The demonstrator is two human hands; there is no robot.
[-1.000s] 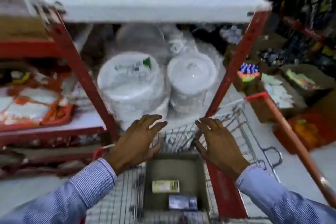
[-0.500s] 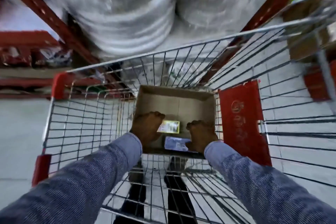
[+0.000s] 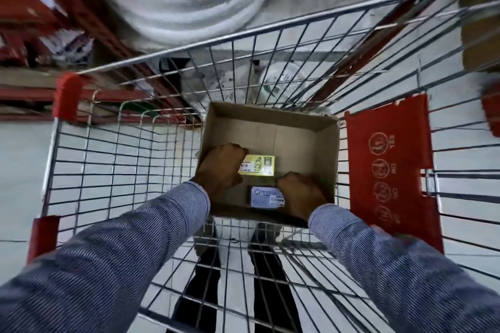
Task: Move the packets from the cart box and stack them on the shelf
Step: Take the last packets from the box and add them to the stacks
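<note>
Down inside the cardboard box (image 3: 322, 140), left hand (image 3: 220, 167) pinches the yellow packet (image 3: 258, 165) at ten o'clock; right hand (image 3: 300, 194) clasps the blue packet (image 3: 266, 197) at five, apparently for lifting out.

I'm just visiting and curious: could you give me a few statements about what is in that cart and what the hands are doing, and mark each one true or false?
1. Both hands are down inside the cardboard box. True.
2. The left hand is at the yellow-green packet. True.
3. The box is packed full of packets. False: only two packets show, and most of the box floor is bare.
4. The right hand is resting on the red cart flap. False: it is in the box, at the right end of the bluish-grey packet.
5. The box sits inside the wire cart. True.
6. The two packets are stacked one on top of the other. False: they lie flat, the yellow-green one farther from the person.
</note>
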